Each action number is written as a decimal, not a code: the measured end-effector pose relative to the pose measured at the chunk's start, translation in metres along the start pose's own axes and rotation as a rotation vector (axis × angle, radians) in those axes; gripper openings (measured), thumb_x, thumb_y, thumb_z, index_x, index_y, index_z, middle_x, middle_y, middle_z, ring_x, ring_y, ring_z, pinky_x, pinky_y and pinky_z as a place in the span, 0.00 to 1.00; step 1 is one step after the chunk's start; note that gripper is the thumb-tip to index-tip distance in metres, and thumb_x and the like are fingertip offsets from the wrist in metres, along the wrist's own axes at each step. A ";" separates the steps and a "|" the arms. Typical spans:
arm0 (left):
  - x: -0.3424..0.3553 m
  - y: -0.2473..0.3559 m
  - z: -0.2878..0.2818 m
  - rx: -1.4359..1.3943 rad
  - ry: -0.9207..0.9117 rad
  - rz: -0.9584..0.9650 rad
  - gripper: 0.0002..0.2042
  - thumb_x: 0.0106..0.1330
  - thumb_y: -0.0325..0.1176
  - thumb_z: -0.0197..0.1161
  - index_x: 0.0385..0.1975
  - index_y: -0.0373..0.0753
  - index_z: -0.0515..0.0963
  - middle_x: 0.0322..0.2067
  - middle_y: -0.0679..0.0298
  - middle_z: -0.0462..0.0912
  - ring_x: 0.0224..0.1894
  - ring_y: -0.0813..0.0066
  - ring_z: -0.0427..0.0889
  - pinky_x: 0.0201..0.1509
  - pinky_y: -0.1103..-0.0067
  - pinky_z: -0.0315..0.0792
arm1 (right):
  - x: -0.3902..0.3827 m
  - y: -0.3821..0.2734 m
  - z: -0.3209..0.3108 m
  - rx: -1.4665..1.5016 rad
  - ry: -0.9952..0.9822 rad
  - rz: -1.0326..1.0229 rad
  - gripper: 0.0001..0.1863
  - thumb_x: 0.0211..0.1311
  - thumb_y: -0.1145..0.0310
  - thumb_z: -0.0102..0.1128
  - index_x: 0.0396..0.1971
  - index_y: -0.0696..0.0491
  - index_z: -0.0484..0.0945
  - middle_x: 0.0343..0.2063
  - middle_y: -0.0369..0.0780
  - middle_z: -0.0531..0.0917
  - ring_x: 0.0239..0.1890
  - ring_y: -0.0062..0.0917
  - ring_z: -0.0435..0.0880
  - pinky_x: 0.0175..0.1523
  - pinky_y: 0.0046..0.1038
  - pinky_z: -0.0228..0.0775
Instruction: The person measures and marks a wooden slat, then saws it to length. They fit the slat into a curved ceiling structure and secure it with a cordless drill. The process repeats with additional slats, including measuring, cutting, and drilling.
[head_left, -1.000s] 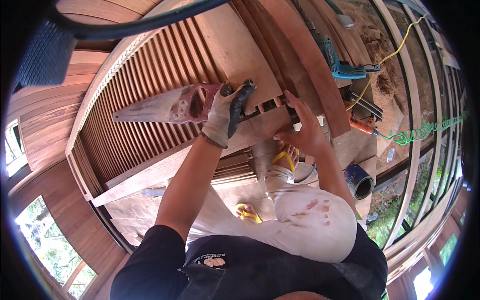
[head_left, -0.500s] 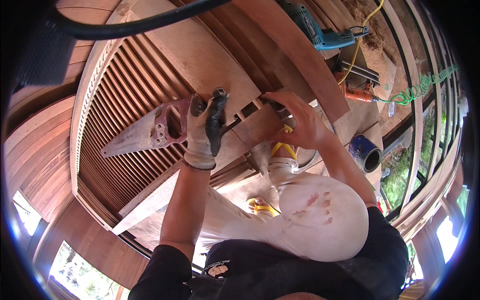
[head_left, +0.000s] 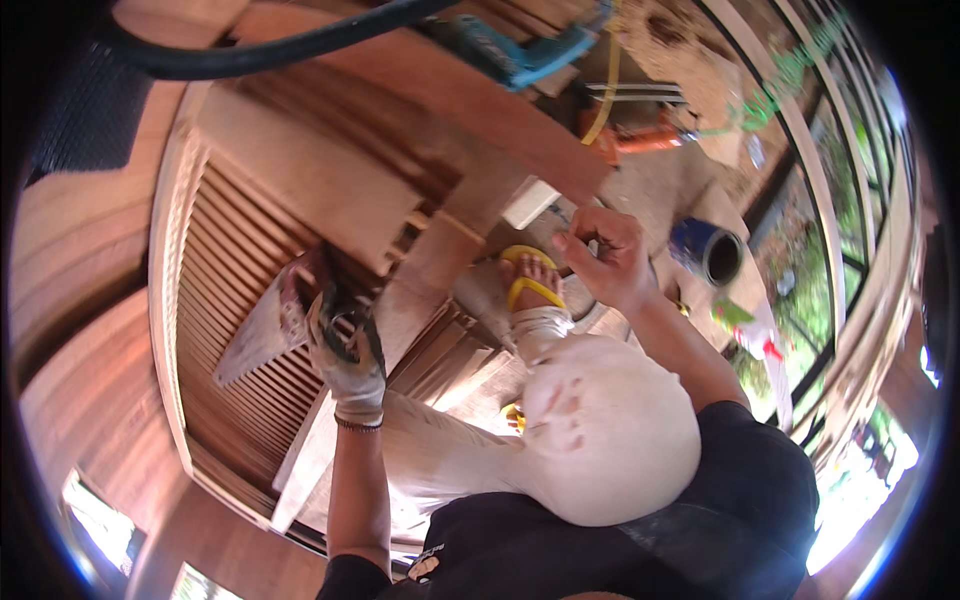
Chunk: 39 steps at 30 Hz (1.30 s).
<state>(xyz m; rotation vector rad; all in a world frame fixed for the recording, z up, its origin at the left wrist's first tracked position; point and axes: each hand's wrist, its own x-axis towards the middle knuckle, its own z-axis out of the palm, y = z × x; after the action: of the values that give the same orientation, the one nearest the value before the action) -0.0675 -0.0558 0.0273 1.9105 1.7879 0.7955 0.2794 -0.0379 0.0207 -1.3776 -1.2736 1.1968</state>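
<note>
My left hand [head_left: 346, 345], in a grey and black work glove, grips the handle of a handsaw [head_left: 256, 334]. Its blade points down-left over a wooden louvred panel [head_left: 215, 300]. A short wooden board [head_left: 440, 255] lies across the panel's frame just right of the saw. My bare right hand [head_left: 604, 256] hovers to the right of that board with its fingers curled in, and I see nothing in it. My foot in a yellow sandal [head_left: 530, 282] rests below the board, and my bent knee in pale trousers [head_left: 610, 440] fills the middle.
A blue power drill [head_left: 520, 50] and a black hose [head_left: 250, 50] lie at the top. An orange tool [head_left: 640, 140], a yellow cord [head_left: 610, 85] and a green cord [head_left: 790, 75] sit top right. A blue can [head_left: 706, 250] stands right of my hand, with a small white block [head_left: 530, 202] near the board.
The saw and my left hand have drawn back down-left along the panel. My right hand has come off the board and moved right, fingers curling in.
</note>
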 end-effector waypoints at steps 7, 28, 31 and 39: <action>-0.037 -0.042 0.023 -0.072 0.032 0.005 0.28 0.71 0.47 0.61 0.59 0.29 0.74 0.56 0.46 0.80 0.59 0.44 0.77 0.69 0.58 0.67 | -0.107 0.150 -0.046 -0.379 0.483 0.309 0.09 0.65 0.68 0.69 0.30 0.57 0.80 0.22 0.39 0.81 0.26 0.17 0.78 0.32 0.26 0.70; -0.070 -0.059 -0.036 0.508 0.170 -0.254 0.23 0.62 0.53 0.63 0.48 0.42 0.81 0.48 0.52 0.81 0.55 0.48 0.75 0.55 0.52 0.70 | -0.023 0.128 0.046 -0.649 -0.758 -0.103 0.16 0.67 0.67 0.65 0.52 0.56 0.82 0.41 0.45 0.87 0.41 0.30 0.88 0.43 0.30 0.81; -0.072 -0.055 -0.034 0.492 0.374 -0.179 0.17 0.64 0.52 0.61 0.41 0.48 0.85 0.41 0.54 0.85 0.50 0.53 0.81 0.54 0.55 0.72 | -0.011 0.159 0.064 -0.676 -0.893 -0.047 0.18 0.67 0.64 0.66 0.52 0.56 0.82 0.44 0.47 0.87 0.44 0.36 0.88 0.45 0.34 0.80; -0.091 -0.039 -0.082 0.068 0.160 -0.555 0.21 0.61 0.54 0.64 0.40 0.42 0.86 0.34 0.51 0.87 0.39 0.51 0.86 0.47 0.60 0.77 | 0.032 0.128 0.085 -0.733 -0.981 -0.022 0.17 0.67 0.65 0.66 0.52 0.57 0.82 0.41 0.45 0.87 0.43 0.32 0.88 0.43 0.33 0.80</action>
<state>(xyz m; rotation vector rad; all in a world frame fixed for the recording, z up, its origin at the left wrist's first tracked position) -0.1520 -0.1493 0.0527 1.3000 2.3120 0.6999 0.2138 -0.0167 -0.1201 -1.2389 -2.5991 1.5336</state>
